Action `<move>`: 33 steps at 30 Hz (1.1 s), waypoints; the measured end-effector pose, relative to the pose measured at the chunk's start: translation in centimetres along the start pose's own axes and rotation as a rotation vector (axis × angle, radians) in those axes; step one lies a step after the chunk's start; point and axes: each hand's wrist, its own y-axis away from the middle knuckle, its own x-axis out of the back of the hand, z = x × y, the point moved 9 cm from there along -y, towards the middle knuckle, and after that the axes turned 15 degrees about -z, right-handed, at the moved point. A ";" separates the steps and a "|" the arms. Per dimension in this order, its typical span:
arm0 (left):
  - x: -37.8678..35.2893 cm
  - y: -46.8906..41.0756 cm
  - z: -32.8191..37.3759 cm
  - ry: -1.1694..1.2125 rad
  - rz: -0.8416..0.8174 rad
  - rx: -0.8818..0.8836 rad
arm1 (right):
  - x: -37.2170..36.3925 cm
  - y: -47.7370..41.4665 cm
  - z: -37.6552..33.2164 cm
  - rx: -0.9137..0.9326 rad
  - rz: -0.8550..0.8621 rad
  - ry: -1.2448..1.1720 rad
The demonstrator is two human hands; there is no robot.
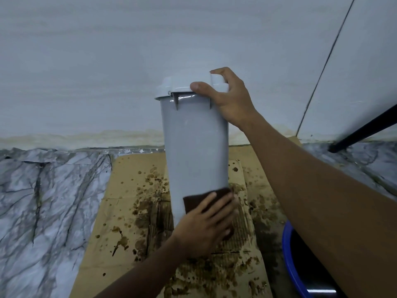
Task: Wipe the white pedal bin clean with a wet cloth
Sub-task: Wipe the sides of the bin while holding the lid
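Centrally, one white pedal bin, leaning slightly, lid uppermost, above one sheet of cardboard spattered with brown stains. Two bare hands on it. Up top, right hand, fingers and thumb curled round the lid's edge, clamped there. Low on the bin's body, left hand, fingers spread and fairly straight, pressing one dark brown cloth flat against the plastic. Bottom end of the bin hidden behind that hand; cannot tell whether touching the cardboard. Cardboard lies on a marble-patterned floor, up against a pale wall. To the right, one blue basin, partly cut off by the right forearm and the frame edge. Farther back on the right, one black rod, slanting down to the floor.
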 end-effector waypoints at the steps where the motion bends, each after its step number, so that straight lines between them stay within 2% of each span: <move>1: -0.5 1.0 0.4 -0.013 -0.013 -0.016 | -0.1 0.0 0.0 0.001 0.001 0.004; 4: 0.5 1.7 -1.1 0.001 0.015 0.036 | -0.4 -0.1 -0.1 0.000 -0.001 0.000; 9: 8.1 -3.4 -10.3 0.186 0.246 0.328 | -0.8 -0.2 -0.3 0.001 0.001 0.003; 12: 9.7 -5.1 -11.4 0.201 0.290 0.343 | -0.2 0.0 -0.2 0.012 0.009 0.018; 15: 7.7 -4.5 -8.2 0.189 0.240 0.257 | 0.0 0.1 0.0 0.002 0.008 0.006; 21: -1.2 0.2 1.8 -0.047 -0.100 -0.141 | 0.0 0.2 0.0 -0.004 0.001 -0.006; 25: -1.7 3.1 0.1 -0.104 -0.054 -0.228 | 0.0 0.2 0.0 -0.007 0.001 -0.011; 27: -0.2 3.1 -3.0 -0.068 -0.004 -0.149 | -0.3 0.2 -0.1 -0.004 0.003 -0.008; 33: 6.6 -0.5 -13.4 0.157 0.245 0.268 | -0.2 0.1 -0.4 0.000 0.015 -0.005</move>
